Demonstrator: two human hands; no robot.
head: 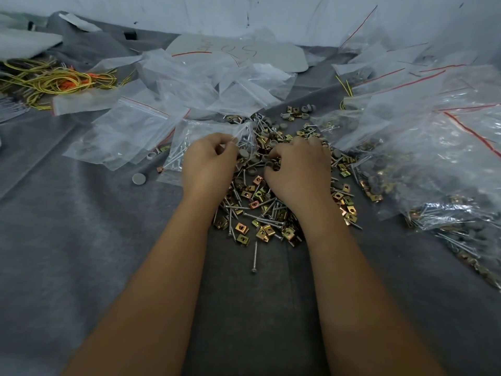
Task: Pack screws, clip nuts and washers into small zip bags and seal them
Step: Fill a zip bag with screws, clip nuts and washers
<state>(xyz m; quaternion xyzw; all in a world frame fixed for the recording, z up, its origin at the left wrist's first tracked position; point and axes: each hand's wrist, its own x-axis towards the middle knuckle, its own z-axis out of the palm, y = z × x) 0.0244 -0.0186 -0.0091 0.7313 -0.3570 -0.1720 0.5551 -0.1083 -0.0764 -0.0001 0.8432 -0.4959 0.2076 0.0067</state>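
A loose heap of silver screws, gold clip nuts and grey washers [260,202] covers the middle of the grey cloth. My left hand [207,161] pinches the mouth of a small clear zip bag [187,142] that holds several screws. My right hand [298,169] sits on the heap with its fingers curled round small grey washers and other parts. One screw [255,256] lies apart at the near edge of the heap.
Empty zip bags [173,88] with red seal lines pile up behind the heap. Filled bags [433,164] stack at the right. Yellow wire ties [51,82] lie far left, a grey oval board [271,55] at the back, and a lone grey washer [139,179] at the left.
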